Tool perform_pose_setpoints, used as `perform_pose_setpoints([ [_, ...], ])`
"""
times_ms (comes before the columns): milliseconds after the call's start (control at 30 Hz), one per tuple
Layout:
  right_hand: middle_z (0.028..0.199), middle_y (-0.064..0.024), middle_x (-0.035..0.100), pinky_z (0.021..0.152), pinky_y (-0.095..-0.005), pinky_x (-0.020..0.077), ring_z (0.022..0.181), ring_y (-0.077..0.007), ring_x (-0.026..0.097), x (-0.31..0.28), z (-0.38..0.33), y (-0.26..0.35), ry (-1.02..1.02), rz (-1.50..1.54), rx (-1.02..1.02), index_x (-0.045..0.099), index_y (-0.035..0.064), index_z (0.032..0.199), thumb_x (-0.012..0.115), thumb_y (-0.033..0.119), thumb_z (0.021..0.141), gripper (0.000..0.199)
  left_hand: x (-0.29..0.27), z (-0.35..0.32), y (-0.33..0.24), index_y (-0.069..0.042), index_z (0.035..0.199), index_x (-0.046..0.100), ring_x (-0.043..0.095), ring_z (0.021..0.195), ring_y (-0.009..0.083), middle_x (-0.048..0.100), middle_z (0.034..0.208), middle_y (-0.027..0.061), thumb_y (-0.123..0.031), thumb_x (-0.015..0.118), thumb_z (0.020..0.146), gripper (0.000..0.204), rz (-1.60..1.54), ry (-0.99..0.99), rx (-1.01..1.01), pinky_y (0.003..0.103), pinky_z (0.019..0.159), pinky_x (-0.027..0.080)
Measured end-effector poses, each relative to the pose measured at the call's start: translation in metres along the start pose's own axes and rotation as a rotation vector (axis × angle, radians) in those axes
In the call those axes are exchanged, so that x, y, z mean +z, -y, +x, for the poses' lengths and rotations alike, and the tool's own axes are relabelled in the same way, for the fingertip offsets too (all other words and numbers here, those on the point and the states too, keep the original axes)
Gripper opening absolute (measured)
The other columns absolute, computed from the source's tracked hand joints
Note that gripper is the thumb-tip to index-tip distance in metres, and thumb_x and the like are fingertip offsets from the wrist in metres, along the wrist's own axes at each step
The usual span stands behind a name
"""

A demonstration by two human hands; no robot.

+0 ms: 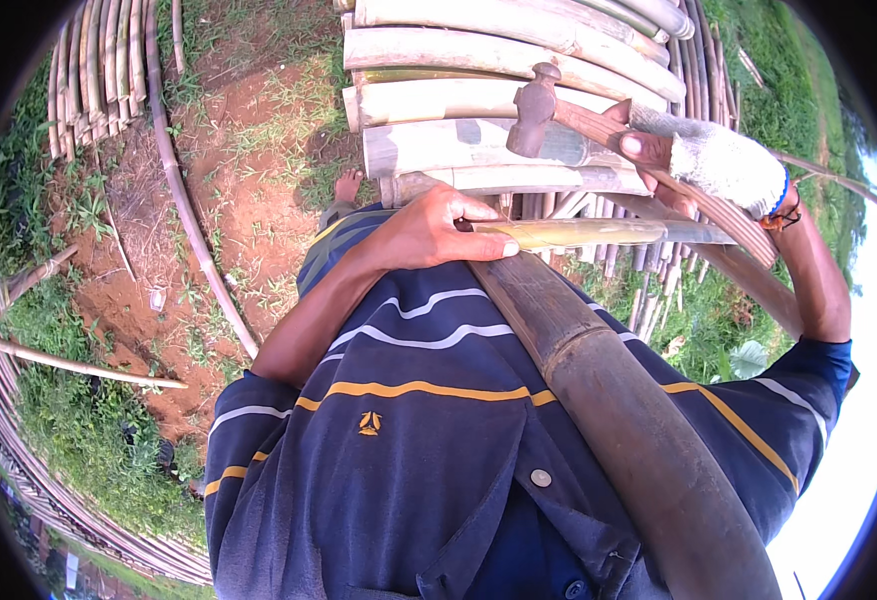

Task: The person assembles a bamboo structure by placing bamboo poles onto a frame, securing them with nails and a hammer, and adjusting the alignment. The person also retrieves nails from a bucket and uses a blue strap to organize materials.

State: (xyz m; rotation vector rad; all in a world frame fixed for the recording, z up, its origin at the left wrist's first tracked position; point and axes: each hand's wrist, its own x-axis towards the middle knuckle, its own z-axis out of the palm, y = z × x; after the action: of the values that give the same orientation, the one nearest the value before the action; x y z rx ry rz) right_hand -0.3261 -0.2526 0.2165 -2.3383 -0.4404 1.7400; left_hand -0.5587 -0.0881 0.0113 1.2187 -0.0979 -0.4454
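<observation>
My left hand (439, 230) is bare and closed on the near left end of a yellowish length of bamboo (589, 234), with its thumb stretched along the top. To the right, my right hand (704, 158) wears a white knit glove that leaves the fingertips bare. It grips a hammer (536, 112) by its wooden handle, the rusty metal head held up over the pale bamboo poles (464, 145). A thick brown bamboo pole (649, 440) slants along my front, its upper end close to my left hand and the yellowish piece.
Several pale bamboo poles (504, 55) lie side by side ahead. More bamboo poles (104, 65) are stacked at the far left, and a long row of poles (69, 500) curves along the lower left. One thin pole (184, 190) crosses the reddish soil and grass. A bare foot (350, 185) shows on the ground.
</observation>
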Motion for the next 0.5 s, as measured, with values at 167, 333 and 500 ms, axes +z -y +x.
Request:
perform_pose_setpoints([
  [167, 0.073, -0.0002, 0.059, 0.049, -0.0226, 0.0446, 0.051, -0.0070, 0.055, -0.042, 0.019, -0.027, -0.183, 0.109, -0.290, 0.059, 0.0035, 0.122, 0.059, 0.047, 0.105, 0.047, 0.001, -0.001, 0.001, 0.004, 0.113, 0.077, 0.058, 0.079, 0.0051, 0.073, 0.086, 0.0019, -0.023, 0.078, 0.093, 0.034, 0.005, 0.011, -0.035, 0.025, 0.068, 0.045],
  [333, 0.086, -0.0030, 0.066, 0.052, -0.0232, 0.0493, 0.054, -0.0086, 0.058, 0.021, 0.007, -0.027, 0.241, 0.385, -0.110, 0.045, 0.0035, 0.151, 0.070, 0.043, 0.100, 0.069, 0.003, -0.002, 0.005, 0.003, 0.113, 0.077, 0.058, 0.081, 0.0048, 0.073, 0.086, 0.0013, -0.024, 0.078, 0.093, 0.033, 0.004, -0.013, -0.043, 0.026, 0.068, 0.046],
  [500, 0.056, 0.0041, 0.047, 0.049, -0.0205, 0.0399, 0.047, -0.0051, 0.046, -0.028, 0.002, 0.003, -0.316, 0.100, -0.205, 0.057, 0.0073, 0.086, 0.056, 0.053, 0.106, 0.050, -0.001, -0.003, -0.002, 0.003, 0.112, 0.077, 0.058, 0.082, 0.0054, 0.073, 0.087, 0.0021, -0.027, 0.079, 0.092, 0.037, 0.025, -0.001, -0.080, 0.026, 0.070, 0.047],
])
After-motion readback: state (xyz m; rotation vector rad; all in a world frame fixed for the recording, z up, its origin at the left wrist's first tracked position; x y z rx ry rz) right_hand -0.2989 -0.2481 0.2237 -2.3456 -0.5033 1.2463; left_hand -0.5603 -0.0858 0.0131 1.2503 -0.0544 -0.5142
